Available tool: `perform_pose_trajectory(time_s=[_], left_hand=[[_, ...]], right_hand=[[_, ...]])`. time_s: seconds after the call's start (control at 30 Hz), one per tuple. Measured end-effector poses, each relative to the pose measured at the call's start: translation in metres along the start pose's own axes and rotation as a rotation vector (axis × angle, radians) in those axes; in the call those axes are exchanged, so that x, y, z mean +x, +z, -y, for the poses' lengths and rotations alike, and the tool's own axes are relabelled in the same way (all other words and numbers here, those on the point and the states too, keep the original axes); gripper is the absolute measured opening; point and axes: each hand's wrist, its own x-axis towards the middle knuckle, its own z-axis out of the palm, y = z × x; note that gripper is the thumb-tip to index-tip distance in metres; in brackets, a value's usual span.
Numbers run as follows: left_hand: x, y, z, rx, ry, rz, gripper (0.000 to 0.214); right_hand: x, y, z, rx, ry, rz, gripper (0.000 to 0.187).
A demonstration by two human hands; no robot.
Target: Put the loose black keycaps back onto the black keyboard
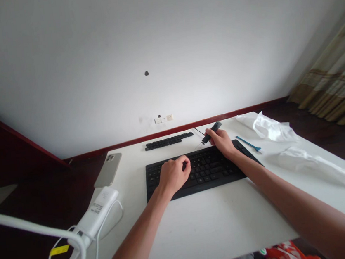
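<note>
Across the lower half of the frame, a white table (201, 221) is bearing a black keyboard (206, 170) at lower centre, lying beneath both hands. The left hand (174, 176) is curling over the keyboard's left half, thumb and forefinger drawn together, though whether they are pinching anything is impossible to tell. The right hand (223, 141) is gripping a slim black tool (212, 132) near the far edge; wrists are hiding some keys, and the tool's thin wire tip is barely showing.
</note>
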Motion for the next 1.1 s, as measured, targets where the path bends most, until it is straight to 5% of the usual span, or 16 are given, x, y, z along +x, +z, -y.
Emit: perform_pose_trajectory(time_s=[1.1], left_hand=[[0.0007, 0.0009, 0.0019, 0.018, -0.011, 0.014, 0.020]], right_hand=[[0.0000, -0.0001, -0.0007, 0.005, -0.012, 0.014, 0.045]])
